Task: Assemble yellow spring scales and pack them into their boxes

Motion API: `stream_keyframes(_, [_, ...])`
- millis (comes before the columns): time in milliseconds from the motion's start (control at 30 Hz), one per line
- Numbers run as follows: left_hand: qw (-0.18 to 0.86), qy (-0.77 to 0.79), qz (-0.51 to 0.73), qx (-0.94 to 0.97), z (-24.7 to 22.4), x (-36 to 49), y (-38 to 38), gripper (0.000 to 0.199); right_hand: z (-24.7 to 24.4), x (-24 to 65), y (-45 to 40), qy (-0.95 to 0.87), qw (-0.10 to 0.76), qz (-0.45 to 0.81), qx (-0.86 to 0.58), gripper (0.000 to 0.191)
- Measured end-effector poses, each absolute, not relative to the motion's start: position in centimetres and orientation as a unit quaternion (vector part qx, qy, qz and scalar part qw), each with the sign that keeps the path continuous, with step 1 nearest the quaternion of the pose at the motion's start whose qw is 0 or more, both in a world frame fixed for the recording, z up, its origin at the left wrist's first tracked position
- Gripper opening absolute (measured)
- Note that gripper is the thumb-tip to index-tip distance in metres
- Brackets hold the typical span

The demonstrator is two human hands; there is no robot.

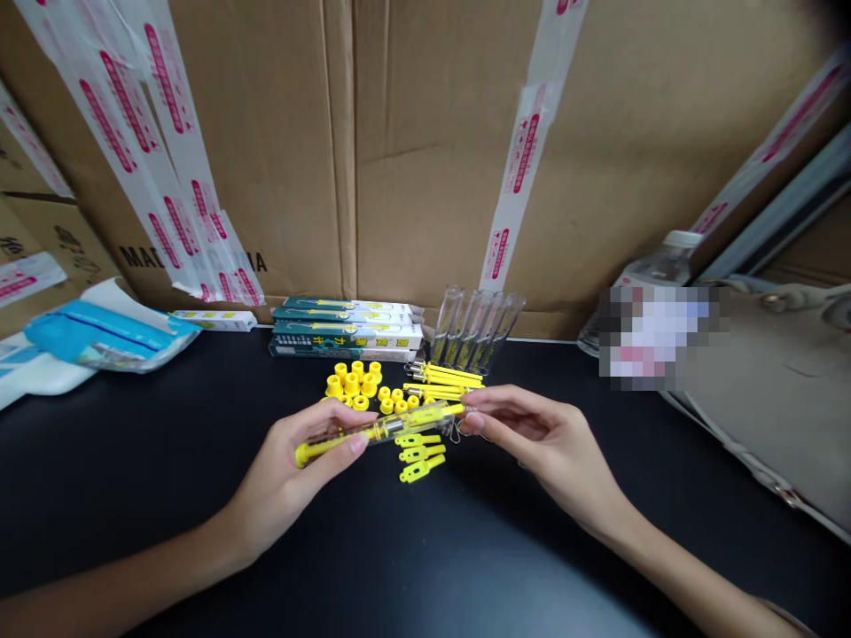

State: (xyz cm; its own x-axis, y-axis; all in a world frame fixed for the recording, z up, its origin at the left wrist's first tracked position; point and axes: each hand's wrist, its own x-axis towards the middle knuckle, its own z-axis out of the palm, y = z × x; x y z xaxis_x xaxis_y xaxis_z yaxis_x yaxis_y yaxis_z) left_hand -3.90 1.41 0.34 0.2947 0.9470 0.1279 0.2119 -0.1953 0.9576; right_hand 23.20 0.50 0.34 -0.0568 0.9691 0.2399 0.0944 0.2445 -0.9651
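Observation:
A clear tubular spring scale [399,426] with a yellow cap at its left end slants slightly upward to the right above the table. My left hand [302,452] is closed around the tube's left part, thumb in front. A yellow rod [453,409] sticks out of the tube's right end, where a thin metal coil shows. The fingertips of my right hand [525,430] pinch this end; their exact grip is partly hidden. Small metal hooks [456,432] show just below those fingertips. Flat yellow pieces [421,455] lie beneath the tube, and yellow caps [352,383] stand behind it.
Behind the caps lie yellow rods with metal parts [445,381], several upright clear tubes [475,332] and stacked boxes [346,332]. A blue packet [113,328] lies left; a plastic bottle [665,261] and a beige bag [771,381] stand right. Large cartons [432,177] wall off the back.

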Motion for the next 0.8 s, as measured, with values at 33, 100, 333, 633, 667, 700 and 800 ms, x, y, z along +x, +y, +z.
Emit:
stream_keyframes(33, [0.456, 0.437, 0.405, 0.661, 0.27, -3.90, 1.44, 0.019, 0.38, 23.21, 0.50, -0.594, 0.521, 0.419, -0.448, 0.017])
stream_keyframes(100, [0.453, 0.434, 0.407, 0.664, 0.17, -3.89, 1.46, 0.019, 0.39, 23.23, 0.48, -0.595, 0.518, 0.418, -0.450, 0.017])
stream_keyframes(333, [0.435, 0.436, 0.384, 0.688, 0.54, -3.83, 1.13, 0.018, 0.16, 23.12, 0.34, -0.611, 0.502, 0.419, -0.446, 0.018])
stream_keyframes(633, [0.446, 0.429, 0.368, 0.694, 0.67, -3.67, 1.30, 0.016, 0.33, 22.89, 0.16, -0.605, 0.506, 0.423, -0.445, 0.014])
stream_keyframes(667, [0.457, 0.426, 0.370, 0.687, 0.64, -3.62, 1.30, 0.017, 0.35, 22.87, 0.13, -0.609, 0.505, 0.415, -0.449, 0.014])
stream_keyframes(700, [0.470, 0.423, 0.371, 0.679, 0.60, -3.57, 1.30, 0.017, 0.36, 22.86, 0.12, -0.612, 0.503, 0.409, -0.452, 0.014])
stream_keyframes(800, [0.507, 0.418, 0.369, 0.657, 0.45, -3.44, 1.30, 0.022, 0.35, 22.81, 0.09, -0.617, 0.501, 0.406, -0.452, 0.014])
